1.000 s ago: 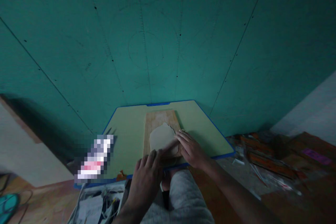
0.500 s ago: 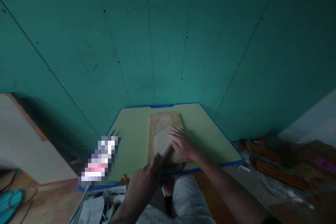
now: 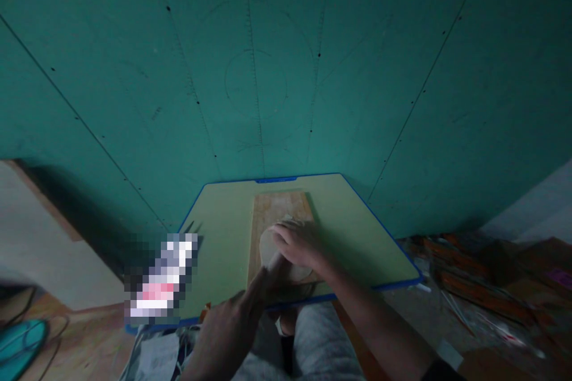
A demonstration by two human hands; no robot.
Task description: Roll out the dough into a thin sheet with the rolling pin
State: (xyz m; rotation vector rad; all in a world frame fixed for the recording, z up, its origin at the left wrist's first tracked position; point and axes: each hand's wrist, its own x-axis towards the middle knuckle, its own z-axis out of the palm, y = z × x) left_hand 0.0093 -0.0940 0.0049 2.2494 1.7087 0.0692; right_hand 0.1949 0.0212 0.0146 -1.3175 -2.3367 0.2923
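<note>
A flat pale sheet of dough [image 3: 268, 246] lies on a wooden board [image 3: 277, 202] in the middle of a small table. My left hand [image 3: 232, 324] is closed at the board's near left, around the near end of what looks like a rolling pin [image 3: 276, 266]. This pin slants up across the dough towards my right hand, which hides its far end. My right hand [image 3: 298, 243] is bent over the dough's upper right part, its fingers curled on the sheet. Dough bunches up a little just beyond those fingers.
The pale green table top [image 3: 357, 238] has a blue rim and backs onto a green wall [image 3: 379, 101]. A blurred-out object [image 3: 161, 280] lies on its left side, beside a dark pointed thing. Clutter [image 3: 482, 292] covers the floor at right, and a container [image 3: 156, 357] stands below left.
My right hand has moved slightly left, its fingers going from stretched out to curled over the dough. The sheet's far edge is now bunched. My left hand has shifted slightly nearer and left.
</note>
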